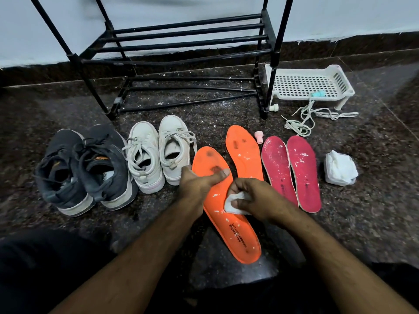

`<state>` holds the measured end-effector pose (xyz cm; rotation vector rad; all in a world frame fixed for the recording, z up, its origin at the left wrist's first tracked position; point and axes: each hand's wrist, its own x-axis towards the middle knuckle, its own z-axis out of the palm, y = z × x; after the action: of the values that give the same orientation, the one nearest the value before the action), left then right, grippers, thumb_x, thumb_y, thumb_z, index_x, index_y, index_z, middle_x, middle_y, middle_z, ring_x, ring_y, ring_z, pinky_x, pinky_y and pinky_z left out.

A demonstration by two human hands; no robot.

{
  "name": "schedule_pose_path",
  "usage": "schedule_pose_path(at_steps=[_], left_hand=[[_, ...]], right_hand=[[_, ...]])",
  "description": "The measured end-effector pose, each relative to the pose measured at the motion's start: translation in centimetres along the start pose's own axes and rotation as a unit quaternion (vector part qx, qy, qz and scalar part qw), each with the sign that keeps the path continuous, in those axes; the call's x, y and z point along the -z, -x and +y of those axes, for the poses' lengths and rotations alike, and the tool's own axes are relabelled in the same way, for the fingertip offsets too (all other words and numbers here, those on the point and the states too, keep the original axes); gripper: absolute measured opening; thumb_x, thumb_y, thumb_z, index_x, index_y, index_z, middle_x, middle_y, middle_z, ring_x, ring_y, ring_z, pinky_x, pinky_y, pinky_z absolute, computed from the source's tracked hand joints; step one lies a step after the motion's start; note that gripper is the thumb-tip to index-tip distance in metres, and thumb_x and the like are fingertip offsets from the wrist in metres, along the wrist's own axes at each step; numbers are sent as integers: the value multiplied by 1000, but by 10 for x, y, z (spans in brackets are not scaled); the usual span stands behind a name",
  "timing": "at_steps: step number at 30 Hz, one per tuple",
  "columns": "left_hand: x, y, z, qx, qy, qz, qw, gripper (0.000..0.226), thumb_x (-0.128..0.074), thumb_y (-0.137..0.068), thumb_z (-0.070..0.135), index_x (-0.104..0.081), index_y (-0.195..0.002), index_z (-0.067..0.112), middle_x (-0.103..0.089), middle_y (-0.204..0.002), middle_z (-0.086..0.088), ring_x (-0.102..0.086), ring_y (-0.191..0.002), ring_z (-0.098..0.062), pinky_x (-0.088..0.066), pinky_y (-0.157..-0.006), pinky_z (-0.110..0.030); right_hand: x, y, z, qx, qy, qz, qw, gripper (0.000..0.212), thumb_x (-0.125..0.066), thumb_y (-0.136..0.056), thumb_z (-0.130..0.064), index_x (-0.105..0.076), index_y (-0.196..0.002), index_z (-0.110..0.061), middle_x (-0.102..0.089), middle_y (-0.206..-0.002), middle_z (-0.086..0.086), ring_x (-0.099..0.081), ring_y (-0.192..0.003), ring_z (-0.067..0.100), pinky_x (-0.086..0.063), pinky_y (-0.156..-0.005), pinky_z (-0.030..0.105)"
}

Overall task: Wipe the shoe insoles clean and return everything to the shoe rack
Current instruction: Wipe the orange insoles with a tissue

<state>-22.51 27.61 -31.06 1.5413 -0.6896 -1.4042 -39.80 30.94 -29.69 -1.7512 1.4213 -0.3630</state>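
My left hand (199,182) grips the upper left edge of an orange insole (235,232), thumb lying across its top face. My right hand (254,198) pinches a folded white wipe (233,203) against the middle of that insole. White specks and dark smudges mark the insole. A second orange insole (243,150) lies on the floor just behind. Two pink insoles (275,164) (303,171), also speckled white, lie side by side to the right.
A pair of dark grey sneakers (84,168) and a pair of white sneakers (156,152) stand at the left. The black shoe rack (181,53) stands behind. A white plastic tray (308,83), loose laces (310,118), a pink cap (258,135) and a pile of wipes (340,168) are at the right.
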Motion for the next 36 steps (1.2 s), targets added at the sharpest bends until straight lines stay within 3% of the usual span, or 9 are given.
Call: schedule_pose_path(at_steps=[9,11,15,18,22,27,31,33,36], left_hand=[[-4,8,10,2,15,-36,999,65,-94,-56,1,-61,-112,3,-76,-96,-17,-74,-83,-34,-63,-68,-48],[-6,13,11,11,23,-58,998,57,-90,-63,-2,-62,-113,0,-75,-97,-18,-74,-78,-30,-62,-65,-41],[-8,16,14,30,30,-82,996,50,-87,-71,2,-62,-115,1,-75,-99,-17,-73,-69,-21,-58,-56,-32],[-10,18,14,34,39,-96,994,43,-84,-74,0,-64,-112,3,-75,-94,-15,-73,-67,-20,-58,-55,-31],[-12,18,14,33,52,-117,991,31,-77,-81,-2,-67,-110,2,-75,-90,-14,-71,-68,-21,-59,-60,-32],[-9,14,8,20,24,-98,995,28,-73,-84,-4,-65,-109,7,-74,-90,-11,-70,-70,-20,-60,-61,-31],[-15,12,4,22,14,-97,995,29,-77,-82,-2,-64,-104,11,-75,-92,-11,-71,-70,-21,-61,-62,-34],[-17,12,3,22,16,-99,995,29,-76,-81,-5,-62,-101,11,-74,-89,-11,-71,-69,-21,-61,-64,-36],[-14,10,0,26,0,-82,996,35,-78,-78,-7,-60,-105,7,-71,-98,-20,-69,-76,-28,-60,-72,-43]], right_hand=[[12,7,-6,-3,25,3,1000,19,-73,-85,-18,-61,-86,-32,-66,-83,-12,-58,-77,5,-47,-73,26],[22,11,-5,-13,20,52,998,18,-73,-86,-16,-62,-85,-30,-66,-79,-11,-58,-72,6,-45,-68,26],[44,19,-3,-25,-38,259,965,11,-72,-87,-15,-65,-91,-23,-69,-81,-12,-60,-70,-2,-45,-65,19],[40,16,-9,13,-46,319,946,12,-70,-87,-13,-67,-93,-23,-69,-88,-12,-62,-78,-3,-41,-68,11],[21,2,-15,97,89,247,960,19,-66,-85,-8,-73,-99,-19,-65,-93,1,-62,-88,17,-44,-80,22],[25,7,-16,118,132,61,982,20,-67,-87,-11,-76,-103,-21,-66,-95,-4,-66,-90,17,-50,-84,30],[29,9,-12,50,105,221,968,21,-65,-87,-8,-74,-104,-18,-66,-97,4,-62,-90,20,-38,-76,22],[20,5,-14,30,129,185,974,22,-65,-87,-11,-72,-105,-21,-66,-97,4,-63,-91,23,-44,-78,28],[12,10,-18,42,109,52,992,13,-67,-87,-15,-71,-96,-24,-69,-87,-9,-63,-80,8,-43,-71,23]])
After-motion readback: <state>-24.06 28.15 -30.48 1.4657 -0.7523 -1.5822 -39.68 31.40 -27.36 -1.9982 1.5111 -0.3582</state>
